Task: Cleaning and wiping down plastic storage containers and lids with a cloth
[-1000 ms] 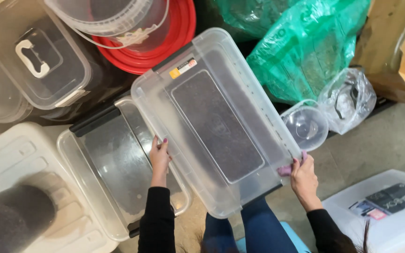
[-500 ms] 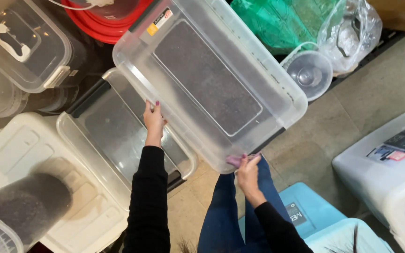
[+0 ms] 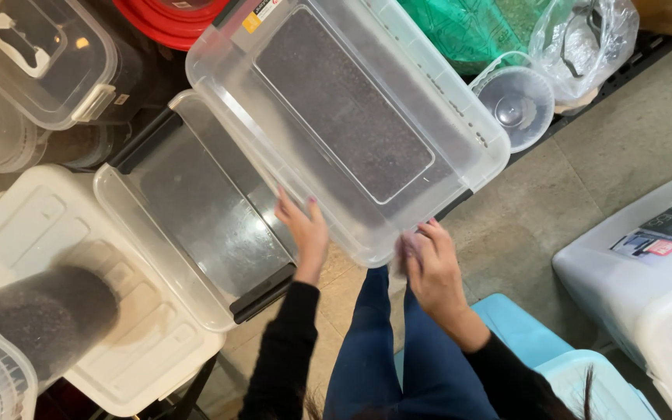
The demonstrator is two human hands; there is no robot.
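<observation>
Both hands hold a large clear plastic bin (image 3: 344, 117), tilted, its near edge toward the person. Left hand (image 3: 305, 229): fingers curled up against the bin's near long wall, gripping the rim; thumb not clearly seen. Right hand (image 3: 429, 260): at the bin's near corner, fingers loosely bent and touching the rim; slightly blurred, so how firmly it grips cannot be told.

The bin sits above and partly over a second clear bin with black latches (image 3: 196, 210), which rests beside a white lidded container (image 3: 64, 257). Beyond the held bin: a red lid (image 3: 169, 17), a green plastic bag (image 3: 468, 27), a small clear round tub (image 3: 516, 105) and a clear bag (image 3: 585, 39). At right on the floor, a white storage box (image 3: 647, 280). Below the hands, legs in blue jeans and a light blue stool (image 3: 538, 350).
</observation>
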